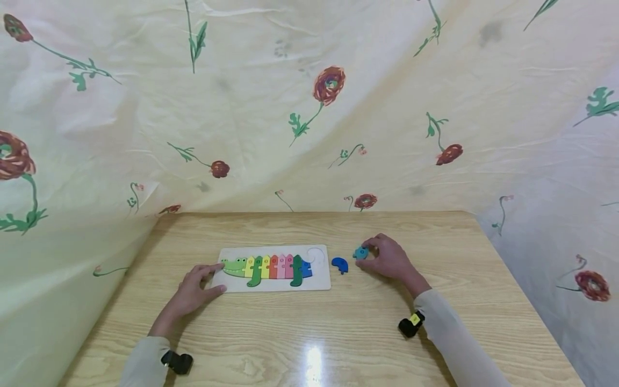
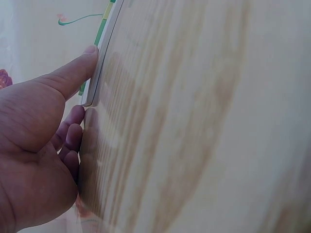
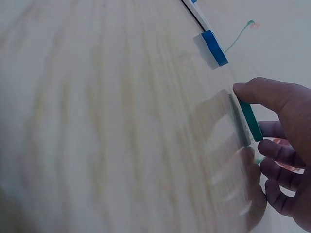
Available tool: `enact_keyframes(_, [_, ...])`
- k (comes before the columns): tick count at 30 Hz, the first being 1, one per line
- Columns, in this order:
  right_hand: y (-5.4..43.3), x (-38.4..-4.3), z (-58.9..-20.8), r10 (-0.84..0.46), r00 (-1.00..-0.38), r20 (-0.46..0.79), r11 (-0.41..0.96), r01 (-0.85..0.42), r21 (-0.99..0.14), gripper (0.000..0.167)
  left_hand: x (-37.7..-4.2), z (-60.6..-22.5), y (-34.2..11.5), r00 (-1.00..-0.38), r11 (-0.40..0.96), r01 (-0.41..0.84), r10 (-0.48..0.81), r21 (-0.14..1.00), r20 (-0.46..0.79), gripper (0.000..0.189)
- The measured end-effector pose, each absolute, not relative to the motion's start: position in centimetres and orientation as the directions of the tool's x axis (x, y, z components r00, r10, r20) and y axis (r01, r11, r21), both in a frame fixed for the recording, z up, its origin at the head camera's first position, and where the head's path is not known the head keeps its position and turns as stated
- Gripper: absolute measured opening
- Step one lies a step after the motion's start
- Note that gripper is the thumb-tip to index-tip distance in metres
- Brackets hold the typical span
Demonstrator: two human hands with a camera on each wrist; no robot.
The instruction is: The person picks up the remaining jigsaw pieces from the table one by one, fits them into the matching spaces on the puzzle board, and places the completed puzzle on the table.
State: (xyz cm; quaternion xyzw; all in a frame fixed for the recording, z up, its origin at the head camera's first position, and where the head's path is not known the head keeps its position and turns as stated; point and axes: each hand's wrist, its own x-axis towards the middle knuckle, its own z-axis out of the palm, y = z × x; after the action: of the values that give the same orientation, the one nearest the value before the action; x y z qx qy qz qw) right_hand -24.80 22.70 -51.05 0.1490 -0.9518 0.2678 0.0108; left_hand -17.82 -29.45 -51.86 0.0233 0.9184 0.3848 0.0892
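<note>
A white puzzle board lies on the table with a colourful wooden crocodile in it. My left hand rests at its left end, index finger by the crocodile's head and thumb on the near corner. In the left wrist view the left hand's thumb lies straight along the board's edge. Between thumb and fingers my right hand pinches a teal puzzle piece, right of the board. In the right wrist view that piece is tilted just above the tabletop.
A curved blue puzzle piece lies between the board and my right hand. The board's upper right corner shows a bare round outline. Flowered cloth hangs behind and beside the wooden table.
</note>
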Motion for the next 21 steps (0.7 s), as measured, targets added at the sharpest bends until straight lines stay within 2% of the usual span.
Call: enact_keyframes(21, [22.2, -24.7, -49.6, -0.336, -0.922, 0.195, 0.774, -0.388, -0.5, 0.055, -17.9, -51.7, -29.3, -0.984, 0.7, -0.011, 0.119, 0.714, -0.132, 0.065])
